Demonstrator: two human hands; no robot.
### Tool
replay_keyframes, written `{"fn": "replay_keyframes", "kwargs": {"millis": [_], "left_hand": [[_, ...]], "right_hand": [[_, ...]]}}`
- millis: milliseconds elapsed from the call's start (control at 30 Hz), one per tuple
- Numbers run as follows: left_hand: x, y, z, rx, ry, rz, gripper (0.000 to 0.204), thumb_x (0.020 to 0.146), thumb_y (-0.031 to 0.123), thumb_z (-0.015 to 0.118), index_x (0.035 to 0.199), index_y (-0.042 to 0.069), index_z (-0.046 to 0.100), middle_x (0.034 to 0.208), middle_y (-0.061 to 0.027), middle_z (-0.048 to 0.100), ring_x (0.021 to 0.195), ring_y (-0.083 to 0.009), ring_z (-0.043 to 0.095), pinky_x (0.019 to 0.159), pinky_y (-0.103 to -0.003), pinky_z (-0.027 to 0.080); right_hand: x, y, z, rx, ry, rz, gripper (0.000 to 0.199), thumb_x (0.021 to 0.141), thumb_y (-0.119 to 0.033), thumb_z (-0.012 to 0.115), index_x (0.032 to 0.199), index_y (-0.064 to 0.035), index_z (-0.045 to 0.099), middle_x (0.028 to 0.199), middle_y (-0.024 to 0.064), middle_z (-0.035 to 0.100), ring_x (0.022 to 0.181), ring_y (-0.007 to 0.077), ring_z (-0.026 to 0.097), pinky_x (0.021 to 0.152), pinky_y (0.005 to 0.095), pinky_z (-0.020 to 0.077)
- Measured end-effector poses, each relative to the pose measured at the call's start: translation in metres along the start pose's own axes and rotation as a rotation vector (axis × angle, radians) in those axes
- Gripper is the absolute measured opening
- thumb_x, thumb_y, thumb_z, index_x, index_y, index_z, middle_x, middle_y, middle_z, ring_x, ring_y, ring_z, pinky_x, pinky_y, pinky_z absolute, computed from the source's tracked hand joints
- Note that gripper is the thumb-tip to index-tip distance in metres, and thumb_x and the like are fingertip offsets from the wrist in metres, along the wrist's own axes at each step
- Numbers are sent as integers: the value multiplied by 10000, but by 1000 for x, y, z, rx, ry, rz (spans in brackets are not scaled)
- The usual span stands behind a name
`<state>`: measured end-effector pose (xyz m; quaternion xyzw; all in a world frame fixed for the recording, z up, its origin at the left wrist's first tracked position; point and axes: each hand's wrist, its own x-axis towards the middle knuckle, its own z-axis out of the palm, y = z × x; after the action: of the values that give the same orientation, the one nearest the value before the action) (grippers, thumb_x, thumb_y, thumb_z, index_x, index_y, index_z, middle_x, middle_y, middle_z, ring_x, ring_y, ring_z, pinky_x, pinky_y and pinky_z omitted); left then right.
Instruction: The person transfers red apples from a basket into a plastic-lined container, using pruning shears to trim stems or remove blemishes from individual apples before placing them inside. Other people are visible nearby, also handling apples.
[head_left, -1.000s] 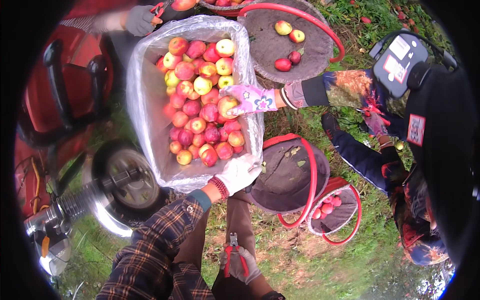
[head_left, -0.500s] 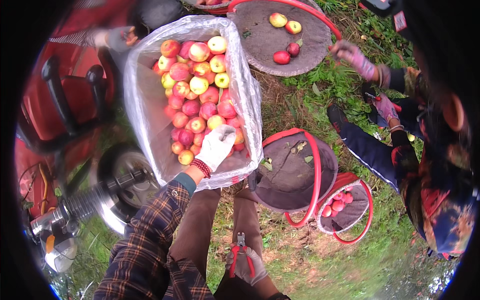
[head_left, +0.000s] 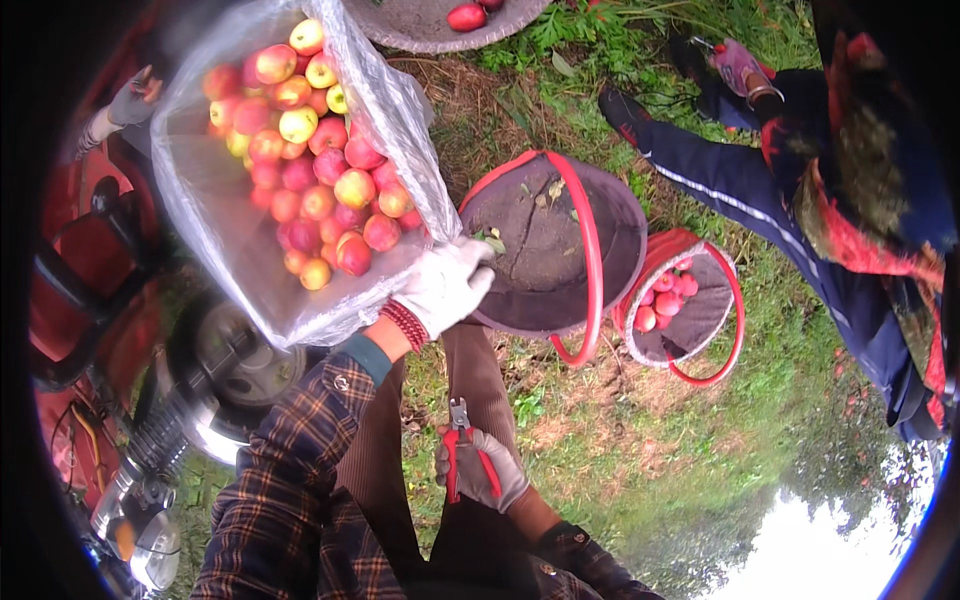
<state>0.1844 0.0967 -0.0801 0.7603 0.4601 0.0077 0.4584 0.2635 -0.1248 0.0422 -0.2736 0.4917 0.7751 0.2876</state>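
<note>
My left hand (head_left: 448,287), in a white glove, is over the near right corner of a plastic-lined crate (head_left: 395,150). Its fingers are partly bent and apart, with nothing visible in them. Red and yellow apples (head_left: 318,165) fill much of the crate. Low in front of my legs, my gloved right hand (head_left: 497,470) is closed around red-handled clippers (head_left: 462,440), their metal jaws pointing up. Just right of my left hand stands a round fabric basket (head_left: 520,245) with a red handle, holding a few leaves.
A smaller basket (head_left: 720,300) with several red apples stands to the right. Another basket (head_left: 430,30) shows at the top edge. A co-worker (head_left: 740,200) is at the right, and another person's gloved hand (head_left: 132,100) is by the crate's left. A red vehicle with a wheel (head_left: 235,365) stands left.
My left hand has left the apples inside the crate and moved right to its corner. The view has shifted, and the crate appears farther up and left. The clippers stay in my right hand.
</note>
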Motion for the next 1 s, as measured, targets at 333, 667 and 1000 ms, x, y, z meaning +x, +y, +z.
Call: {"fn": "replay_keyframes", "kwargs": {"millis": [333,667,1000], "left_hand": [[-31,96,80,-840,-443,-306,594,792,139,692,1306,68,402,1183,-165,547,1088,-235,541,879,-353,495],[-63,101,-10,-641,-348,-413,387,866,164,609,1200,-12,521,1029,-70,607,900,-127,588,761,-254,491],[-98,145,-33,-576,-515,-489,314,867,155,604,1140,5,564,990,-60,626,819,-126,611,723,-239,493]], "right_hand": [[-4,5,-10,46,-160,-50,524,861,-393,558,1263,-82,430,957,75,541,902,216,530,853,356,431],[-12,24,-26,117,-295,-248,362,863,-346,576,1118,-97,510,932,88,572,870,246,561,803,403,470],[-129,18,-60,100,-29,-1141,469,820,-272,660,1198,-86,454,824,28,497,747,172,523,688,346,463]]}}
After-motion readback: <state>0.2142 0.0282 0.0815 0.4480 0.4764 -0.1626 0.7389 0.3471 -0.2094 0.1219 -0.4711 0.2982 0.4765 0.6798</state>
